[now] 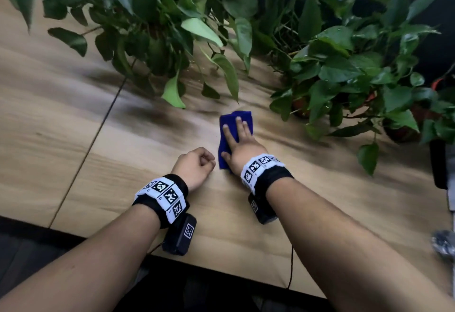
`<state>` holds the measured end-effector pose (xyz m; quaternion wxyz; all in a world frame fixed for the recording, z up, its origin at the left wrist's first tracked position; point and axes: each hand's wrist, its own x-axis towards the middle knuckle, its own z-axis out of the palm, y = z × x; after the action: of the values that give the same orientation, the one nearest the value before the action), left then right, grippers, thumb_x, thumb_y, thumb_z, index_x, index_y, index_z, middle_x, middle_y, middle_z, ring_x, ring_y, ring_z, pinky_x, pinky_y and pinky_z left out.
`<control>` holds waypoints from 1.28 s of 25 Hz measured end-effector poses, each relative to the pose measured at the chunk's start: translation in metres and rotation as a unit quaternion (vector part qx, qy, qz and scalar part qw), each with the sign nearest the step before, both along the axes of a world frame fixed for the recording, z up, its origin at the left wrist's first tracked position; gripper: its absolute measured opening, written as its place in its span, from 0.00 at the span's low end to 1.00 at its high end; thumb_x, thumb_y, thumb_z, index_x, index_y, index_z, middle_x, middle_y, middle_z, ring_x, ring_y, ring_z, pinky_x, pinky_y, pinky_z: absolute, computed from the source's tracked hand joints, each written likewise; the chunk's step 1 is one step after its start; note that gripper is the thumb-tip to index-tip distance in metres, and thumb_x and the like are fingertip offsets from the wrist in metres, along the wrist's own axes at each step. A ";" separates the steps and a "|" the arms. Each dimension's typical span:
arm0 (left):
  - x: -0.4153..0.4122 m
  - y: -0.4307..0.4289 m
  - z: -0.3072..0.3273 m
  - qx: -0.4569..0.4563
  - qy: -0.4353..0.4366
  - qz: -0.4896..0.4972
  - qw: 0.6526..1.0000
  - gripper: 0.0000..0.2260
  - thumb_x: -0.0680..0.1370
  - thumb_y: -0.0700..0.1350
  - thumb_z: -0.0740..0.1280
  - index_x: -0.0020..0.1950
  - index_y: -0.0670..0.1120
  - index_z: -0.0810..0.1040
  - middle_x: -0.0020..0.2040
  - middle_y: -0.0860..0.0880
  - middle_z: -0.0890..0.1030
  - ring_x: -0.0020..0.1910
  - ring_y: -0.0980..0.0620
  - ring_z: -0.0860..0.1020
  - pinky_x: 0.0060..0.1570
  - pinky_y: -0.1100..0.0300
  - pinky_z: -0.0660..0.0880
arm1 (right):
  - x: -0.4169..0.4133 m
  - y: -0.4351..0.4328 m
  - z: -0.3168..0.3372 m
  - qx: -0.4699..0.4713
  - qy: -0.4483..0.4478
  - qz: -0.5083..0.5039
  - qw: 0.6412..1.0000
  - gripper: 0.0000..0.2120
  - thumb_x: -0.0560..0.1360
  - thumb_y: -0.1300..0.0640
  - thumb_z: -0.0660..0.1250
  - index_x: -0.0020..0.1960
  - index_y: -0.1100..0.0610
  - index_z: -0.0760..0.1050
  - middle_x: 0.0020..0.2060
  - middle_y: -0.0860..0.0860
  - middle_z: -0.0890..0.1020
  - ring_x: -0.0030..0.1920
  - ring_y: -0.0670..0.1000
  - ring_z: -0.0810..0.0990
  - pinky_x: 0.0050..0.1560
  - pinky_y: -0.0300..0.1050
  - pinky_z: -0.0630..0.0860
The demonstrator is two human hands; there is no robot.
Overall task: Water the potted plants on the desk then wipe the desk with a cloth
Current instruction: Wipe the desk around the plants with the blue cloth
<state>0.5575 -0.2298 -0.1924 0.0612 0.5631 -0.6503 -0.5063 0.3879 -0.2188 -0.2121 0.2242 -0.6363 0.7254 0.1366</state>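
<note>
Right hand point(240, 148) flat, grip open, on soft blue cloth point(235, 124) (folded); left hand point(194, 164) fisted

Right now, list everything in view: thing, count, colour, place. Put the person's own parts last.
desk: one, light wood with a dark seam, fills the view.
potted plants: at least two, green leafy, far edge and right; exact count hidden by foliage.
pots: reddish-dark, partly visible under the right plant's leaves.
cloth: one, blue, desk centre, flat under the right hand.
dark object: one, black, right edge, unclear.
wrist bands: two, black with white coded tags, one per wrist.
left hand: loose fist, resting on the desk beside the cloth.
right hand: fingers spread, pressing the cloth.
</note>
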 end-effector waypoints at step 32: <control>0.035 0.082 0.097 -0.006 0.046 0.053 0.997 0.04 0.74 0.45 0.67 0.48 0.49 0.78 0.40 0.50 0.83 0.36 0.56 0.78 0.39 0.73 0.70 | 0.034 -0.074 0.139 -0.068 0.011 0.073 0.995 0.28 0.79 0.57 0.55 0.76 0.57 0.49 0.76 0.62 0.46 0.73 0.63 0.51 0.70 0.57 0.53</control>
<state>0.5923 -0.1480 -0.0959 0.1214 0.5724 -0.6190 -0.5239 0.4221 -0.2931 -0.0735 0.1619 -0.7000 0.6868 0.1100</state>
